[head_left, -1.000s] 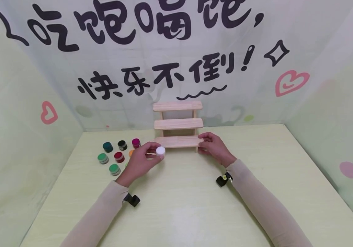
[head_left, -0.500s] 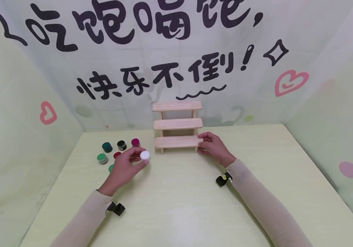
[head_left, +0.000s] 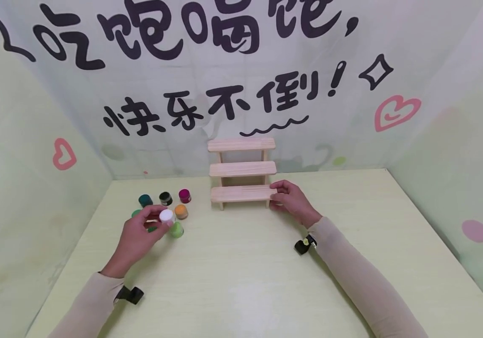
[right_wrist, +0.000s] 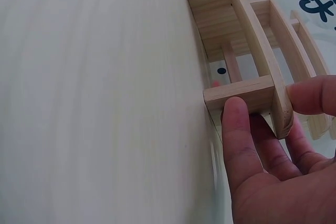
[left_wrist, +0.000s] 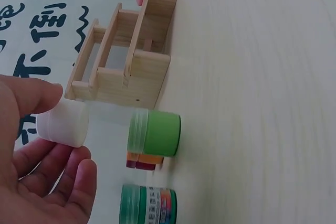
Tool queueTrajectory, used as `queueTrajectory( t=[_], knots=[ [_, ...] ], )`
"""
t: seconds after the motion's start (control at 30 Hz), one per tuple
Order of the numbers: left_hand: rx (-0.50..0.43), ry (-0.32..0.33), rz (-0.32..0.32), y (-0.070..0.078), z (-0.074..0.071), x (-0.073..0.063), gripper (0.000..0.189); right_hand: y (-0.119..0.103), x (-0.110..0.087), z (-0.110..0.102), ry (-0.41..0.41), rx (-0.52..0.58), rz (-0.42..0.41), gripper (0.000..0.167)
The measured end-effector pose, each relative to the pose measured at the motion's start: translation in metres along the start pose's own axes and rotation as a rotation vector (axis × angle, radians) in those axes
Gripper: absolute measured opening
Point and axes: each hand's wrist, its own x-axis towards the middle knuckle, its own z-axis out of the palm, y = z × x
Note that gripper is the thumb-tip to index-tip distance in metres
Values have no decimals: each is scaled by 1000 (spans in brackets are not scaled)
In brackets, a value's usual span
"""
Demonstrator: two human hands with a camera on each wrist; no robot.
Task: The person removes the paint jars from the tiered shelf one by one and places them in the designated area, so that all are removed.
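My left hand (head_left: 136, 238) pinches a small white paint jar (head_left: 167, 215) between thumb and fingers, above the group of paint jars at the left. In the left wrist view, the white jar (left_wrist: 67, 123) is held clear of a light green jar (left_wrist: 164, 134). A three-step wooden display stand (head_left: 241, 193) stands against the back wall with bare steps. At its right end, my right hand (head_left: 294, 203) grips the lowest step. The right wrist view shows the thumb on one side of the step board (right_wrist: 257, 40) and a finger against the leg below.
Beside and behind my left hand stand an orange jar (head_left: 181, 211), a magenta jar (head_left: 184, 195), a black jar (head_left: 165, 198) and a teal jar (head_left: 145, 200). Other green jars are partly hidden by the hand. A printed cloth wall (head_left: 161, 155) closes off the table's back.
My left hand has moved left, away from the stand's lowest step, carrying the white jar over the other jars. My right hand stays on the stand.
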Motion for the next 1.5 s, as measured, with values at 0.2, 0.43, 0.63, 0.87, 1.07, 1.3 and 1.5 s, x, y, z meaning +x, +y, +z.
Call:
queueTrajectory(
  t=[0.2, 0.43, 0.63, 0.87, 1.07, 1.3, 1.5],
  knots=[
    [13, 31, -77, -10, -19, -9, 49, 0, 1, 1, -7, -7, -3, 39],
    [67, 67, -136, -28, -36, -12, 59, 1, 1, 1, 2, -6, 1, 38],
    [85, 75, -195, -46, -45, -18, 62, 4, -1, 0, 0, -13, 12, 38],
    [109, 61, -251, -59, -51, -21, 66, 5, -2, 0, -7, -11, 5, 37],
    [154, 34, -285, -65, -55, -20, 65, 2, -2, 0, -6, -4, 1, 37],
    [199, -10, -301, -70, -57, -20, 65, 2, -1, -1, -11, -16, -13, 39],
    [206, -46, -311, -73, -57, -19, 63, 1, -1, 0, -7, -17, -15, 38]
  ],
)
